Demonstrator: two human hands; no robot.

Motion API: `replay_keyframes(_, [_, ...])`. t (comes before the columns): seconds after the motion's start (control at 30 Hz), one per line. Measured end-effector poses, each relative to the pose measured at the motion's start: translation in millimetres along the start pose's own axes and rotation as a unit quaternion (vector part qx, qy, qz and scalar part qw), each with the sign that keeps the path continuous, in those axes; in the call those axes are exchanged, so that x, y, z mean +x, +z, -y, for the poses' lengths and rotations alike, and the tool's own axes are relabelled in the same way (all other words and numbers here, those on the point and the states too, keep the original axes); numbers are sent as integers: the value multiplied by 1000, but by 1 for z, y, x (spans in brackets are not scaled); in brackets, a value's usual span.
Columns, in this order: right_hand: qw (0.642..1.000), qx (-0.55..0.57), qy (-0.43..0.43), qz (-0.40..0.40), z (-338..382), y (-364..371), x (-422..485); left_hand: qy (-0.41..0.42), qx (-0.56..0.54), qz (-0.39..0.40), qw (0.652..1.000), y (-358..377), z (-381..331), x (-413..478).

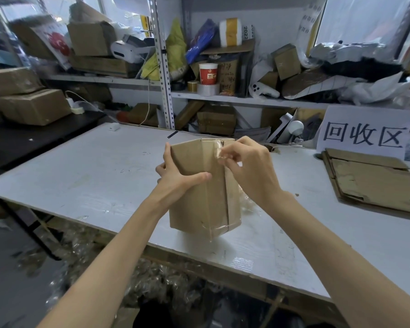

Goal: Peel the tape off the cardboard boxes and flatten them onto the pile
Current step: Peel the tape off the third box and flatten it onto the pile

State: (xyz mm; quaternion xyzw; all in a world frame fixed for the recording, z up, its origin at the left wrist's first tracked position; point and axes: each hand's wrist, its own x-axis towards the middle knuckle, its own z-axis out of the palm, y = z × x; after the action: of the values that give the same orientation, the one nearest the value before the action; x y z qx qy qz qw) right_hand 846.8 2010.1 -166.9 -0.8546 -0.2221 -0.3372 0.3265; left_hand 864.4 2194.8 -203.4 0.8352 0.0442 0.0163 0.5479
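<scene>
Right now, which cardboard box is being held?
The box on the white table: left hand grips it, right hand pinches its tape; the others sit untouched.

On the far shelf [223,98] a red-and-white paper cup [208,73] stands close by a silver tape roll [208,89]. Far right on the white table [81,166], a white sign [365,129] stands.

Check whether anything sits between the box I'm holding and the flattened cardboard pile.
Nothing solid: only a crumpled wad of clear tape lies beside the box, then open table up to the pile.
</scene>
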Motion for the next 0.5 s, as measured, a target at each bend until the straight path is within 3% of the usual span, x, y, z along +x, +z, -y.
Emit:
replay_keyframes(0.2, [996, 52, 36, 57, -1, -8, 9, 11, -19, 3, 1000, 6, 2, -5])
replay_keyframes(0.37, [968, 138, 143, 154, -3, -26, 19, 11, -11, 12, 1000, 2, -4, -3])
replay_keyframes(0.5, [966, 69, 174, 180, -2, -21, 19, 20, -2, 25, 999, 2, -3, -2])
